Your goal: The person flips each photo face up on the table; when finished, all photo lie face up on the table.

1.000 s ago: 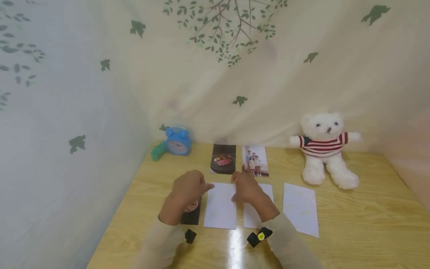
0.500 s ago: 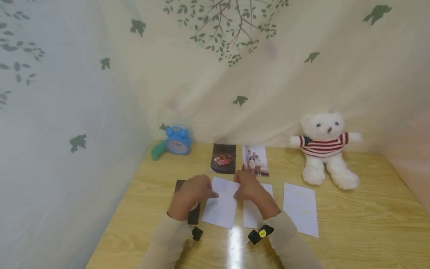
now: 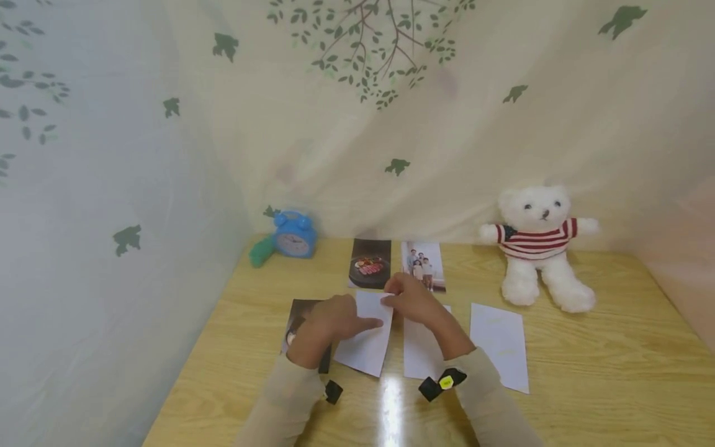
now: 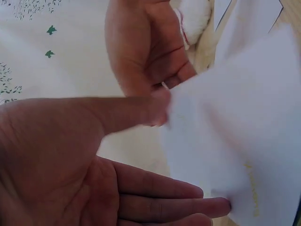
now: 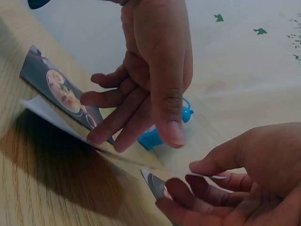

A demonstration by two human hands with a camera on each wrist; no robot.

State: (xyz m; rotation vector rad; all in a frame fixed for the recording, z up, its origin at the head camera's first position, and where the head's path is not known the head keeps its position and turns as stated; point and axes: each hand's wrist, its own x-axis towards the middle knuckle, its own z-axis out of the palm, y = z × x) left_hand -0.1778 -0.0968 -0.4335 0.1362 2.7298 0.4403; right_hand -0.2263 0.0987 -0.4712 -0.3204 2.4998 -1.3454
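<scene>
A white photo card, its blank back facing up in the head view, is tilted with one side raised off the table. My right hand pinches its far right corner between thumb and fingers, which shows well in the right wrist view. My left hand is at the card's left side, thumb stretched over the white face. In the left wrist view, the straight fingertips of that hand meet the card's edge. Beside it lies a food photo, partly covered by my left hand in the head view.
Two more white cards, one partly under my right wrist and another, lie rightward. Behind them are a steak photo and a family photo. A blue alarm clock, a green object and a teddy bear stand near the cloth.
The white card has gone from lying flat to tilted and lifted. My right hand has taken its far right corner, while my left hand has shifted right, with its thumb over the card.
</scene>
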